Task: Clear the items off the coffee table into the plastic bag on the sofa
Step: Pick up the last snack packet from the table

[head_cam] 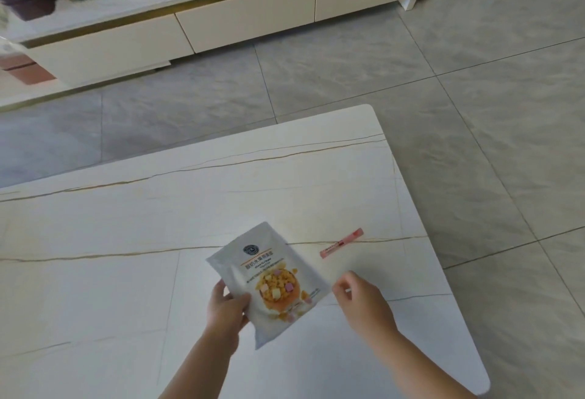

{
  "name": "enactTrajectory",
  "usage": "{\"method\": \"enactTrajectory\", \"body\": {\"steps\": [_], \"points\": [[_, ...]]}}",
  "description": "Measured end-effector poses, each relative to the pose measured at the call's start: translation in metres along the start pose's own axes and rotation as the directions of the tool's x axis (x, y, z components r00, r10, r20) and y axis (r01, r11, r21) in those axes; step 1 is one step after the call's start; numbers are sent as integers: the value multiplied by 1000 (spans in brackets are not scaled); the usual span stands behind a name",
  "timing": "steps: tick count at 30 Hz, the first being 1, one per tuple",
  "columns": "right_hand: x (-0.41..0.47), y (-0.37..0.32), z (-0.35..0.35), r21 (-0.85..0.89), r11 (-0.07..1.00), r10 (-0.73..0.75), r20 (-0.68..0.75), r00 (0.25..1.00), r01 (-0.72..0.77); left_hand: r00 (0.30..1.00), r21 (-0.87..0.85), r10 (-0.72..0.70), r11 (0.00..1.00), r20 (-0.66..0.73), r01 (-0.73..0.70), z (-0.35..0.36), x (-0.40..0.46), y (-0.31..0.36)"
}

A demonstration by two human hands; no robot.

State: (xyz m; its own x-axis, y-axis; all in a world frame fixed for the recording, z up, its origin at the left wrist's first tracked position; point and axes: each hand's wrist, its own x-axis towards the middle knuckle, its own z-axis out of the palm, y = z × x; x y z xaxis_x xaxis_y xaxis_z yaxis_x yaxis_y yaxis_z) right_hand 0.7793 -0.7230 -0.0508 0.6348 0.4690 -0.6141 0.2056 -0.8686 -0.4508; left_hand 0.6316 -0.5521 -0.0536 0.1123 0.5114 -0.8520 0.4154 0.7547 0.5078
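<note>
So I've got the snack pouch (271, 284) in my left hand (225, 311), grip clamped on its left edge, thumb on the front and fingers curled behind. It's a whitish pouch with a picture of a bowl of crunchy bits on it, tilted so the top points to about 11 o'clock, held just above the counter (126, 288). My right hand (361, 300) is at 3 o'clock from the pouch, just beside its lower right corner; that grip is loosely curled with nothing in it, fingertips close together. At about 1 o'clock from the pouch there's a little pink stick packet (342, 243) lying flat on the counter, apart from both hands. The counter's white with thin gold veins. Way up at 12 o'clock, across the grey tiled floor (474, 88), sits a low cream cabinet (247, 15) with drawers.
</note>
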Motion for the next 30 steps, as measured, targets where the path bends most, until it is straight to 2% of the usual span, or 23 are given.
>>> {"method": "enactTrajectory", "body": {"steps": [4, 7, 10, 13, 17, 19, 20, 22, 24, 28, 30], "points": [[35, 13, -3, -149, 988, -42, -72, 996, 31, 997, 197, 74, 978, -35, -65, -12, 18, -7], [73, 21, -3, -295, 951, -122, -72, 990, 96, 996, 217, 80, 974, -36, -70, -3, 33, -13], [105, 20, 5, -480, 869, -158, -33, 987, 122, 996, 271, 68, 961, -66, -47, 5, 51, -21], [124, 20, 19, -595, 802, -107, -41, 993, 62, 997, 305, 43, 952, -61, -22, 8, 66, -27], [120, 29, 38, -641, 768, -165, -193, 967, 3, 1000, 276, 13, 961, -17, -8, 8, 75, -28], [110, 31, 39, -600, 800, -147, -193, 970, 2, 999, 212, -4, 977, 37, -4, 8, 73, -26], [104, 30, 38, -510, 860, -98, -190, 977, -13, 997, 176, -20, 984, 76, 7, 8, 71, -24], [87, 28, 35, -144, 985, 75, -116, 990, -91, 988, 154, -46, 988, 148, 23, 11, 62, -22], [67, 26, 28, 170, 979, 125, -46, 991, -115, 978, 176, -47, 984, 203, 11, 17, 48, -20], [9, 17, -8, 378, 923, 101, -45, 994, -77, 960, 219, -50, 976, 275, -12, 27, 4, -7], [-25, 11, -31, 399, 913, 118, -54, 992, -87, 949, 237, -55, 971, 310, -21, 30, -23, 0]]}}
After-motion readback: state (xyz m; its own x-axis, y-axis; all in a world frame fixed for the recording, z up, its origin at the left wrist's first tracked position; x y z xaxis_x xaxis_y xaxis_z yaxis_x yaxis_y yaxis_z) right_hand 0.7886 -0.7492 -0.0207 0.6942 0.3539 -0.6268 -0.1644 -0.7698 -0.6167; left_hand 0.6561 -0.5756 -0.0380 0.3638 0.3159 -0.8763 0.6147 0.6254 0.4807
